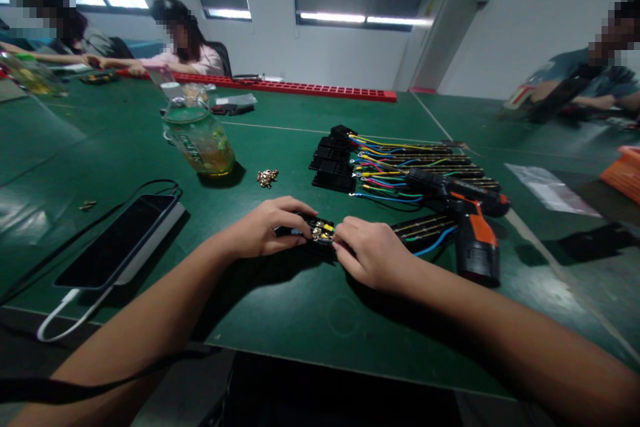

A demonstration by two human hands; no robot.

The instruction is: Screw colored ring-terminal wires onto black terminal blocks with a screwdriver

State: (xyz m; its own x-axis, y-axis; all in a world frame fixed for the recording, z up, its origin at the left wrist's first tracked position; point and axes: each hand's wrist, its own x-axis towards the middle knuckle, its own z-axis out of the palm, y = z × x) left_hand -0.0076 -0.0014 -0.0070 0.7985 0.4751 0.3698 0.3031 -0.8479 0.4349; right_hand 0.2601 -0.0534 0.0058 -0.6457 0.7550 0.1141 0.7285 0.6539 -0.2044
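Observation:
A small black terminal block with brass-coloured parts and a yellow wire end lies between my hands on the green table. My left hand grips its left end, thumb and fingers closed around it. At its right end my right hand is pinched, the fingertips touching the block or a wire; which one is too small to tell. Black strips with coloured wires run out to the right behind my right hand. Beside them rests an orange and black power drill. A small pile of brass screws sits beyond my left hand.
Several black blocks with coloured wires lie behind the drill. A jar of liquid stands at the back left, a phone with a white cable at the left. A plastic bag and orange basket are right. People sit across the table.

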